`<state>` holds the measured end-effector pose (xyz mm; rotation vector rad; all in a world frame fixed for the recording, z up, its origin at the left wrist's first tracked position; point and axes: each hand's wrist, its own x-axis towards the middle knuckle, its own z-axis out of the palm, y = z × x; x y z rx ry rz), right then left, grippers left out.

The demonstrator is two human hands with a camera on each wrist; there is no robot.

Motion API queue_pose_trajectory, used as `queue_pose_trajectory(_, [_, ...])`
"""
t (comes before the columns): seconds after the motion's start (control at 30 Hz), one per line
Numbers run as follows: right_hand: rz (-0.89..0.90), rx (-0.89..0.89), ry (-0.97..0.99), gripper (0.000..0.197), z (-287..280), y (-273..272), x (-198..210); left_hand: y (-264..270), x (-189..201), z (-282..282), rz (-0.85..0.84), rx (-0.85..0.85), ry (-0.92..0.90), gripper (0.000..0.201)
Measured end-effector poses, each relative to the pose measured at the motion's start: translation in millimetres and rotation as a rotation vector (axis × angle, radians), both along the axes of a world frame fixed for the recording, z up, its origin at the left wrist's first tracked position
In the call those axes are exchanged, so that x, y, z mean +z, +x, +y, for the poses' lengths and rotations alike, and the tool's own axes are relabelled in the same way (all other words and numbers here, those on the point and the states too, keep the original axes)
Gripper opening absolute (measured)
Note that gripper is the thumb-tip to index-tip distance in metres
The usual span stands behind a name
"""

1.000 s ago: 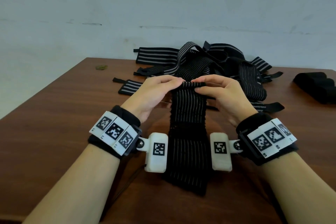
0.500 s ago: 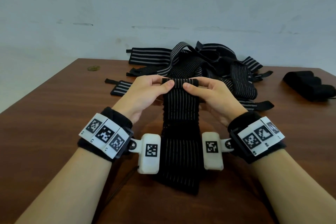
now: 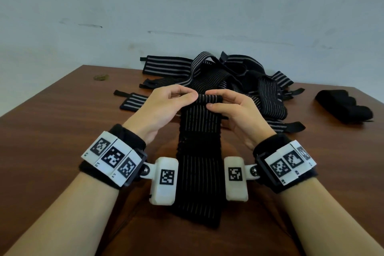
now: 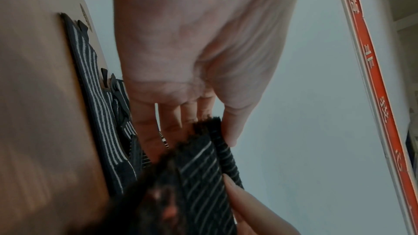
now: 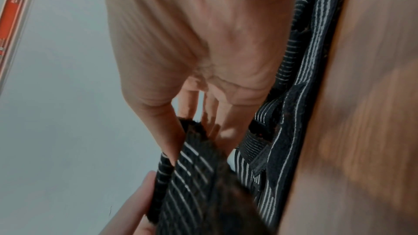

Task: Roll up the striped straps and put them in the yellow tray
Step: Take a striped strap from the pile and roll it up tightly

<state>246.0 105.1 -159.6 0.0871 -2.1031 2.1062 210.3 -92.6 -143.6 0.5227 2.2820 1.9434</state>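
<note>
From the head camera, a black strap with thin grey stripes (image 3: pixel 199 158) lies lengthwise on the brown wooden bench (image 3: pixel 52 131), running from near the person's body away toward the wall. Its far end is turned over into a small tight roll (image 3: pixel 209 98). The left hand (image 3: pixel 164 108) pinches the left end of that roll with curled fingers and thumb; the right hand (image 3: pixel 234 110) pinches the right end, thumb on the near side and fingers over the top. Both wrists wear black bands with white marker blocks. Behind the hands a heap of loose striped straps (image 3: pixel 228 77) lies against the pale wall, with one short strap (image 3: pixel 133 101) lying apart to its left. A plain black bundle (image 3: pixel 345 106) rests near the bench's right edge. A small dark spot (image 3: pixel 101 77) marks the far left of the bench.

The left wrist camera looks along the left hand (image 4: pixel 199 51): its thumb and fingertips close on the end of the roll (image 4: pixel 226 158), with flat strap below it. Fingers of the right hand (image 4: pixel 253 208) enter at the bottom. More striped straps (image 4: pixel 99 113) lie on the bench to the left.

The right wrist camera shows the right hand (image 5: pixel 203 42) with its thumb pressed on the strap beside the roll (image 5: pixel 161 181) and fingers behind. The left hand's fingers (image 5: pixel 131 203) meet the roll from below. Heaped straps (image 5: pixel 294 113) lie at right.
</note>
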Motion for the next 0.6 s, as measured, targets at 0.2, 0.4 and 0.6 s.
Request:
queue_pose_trajectory(0.2, [-0.032,0.038,-0.008,0.025,-2,0,0,-5,-5,-3,-0.006,0.032,0.022,0.021])
queue_pose_trajectory(0.4, [0.035,-0.042,0.045,0.03,1,3,2,5,3,2,-0.142,-0.066,0.025,0.017])
queue_pose_trajectory(0.6, [0.052,-0.047,0.1,0.038,-1,2,1,0,0,0,-0.234,-0.084,-0.042,0.042])
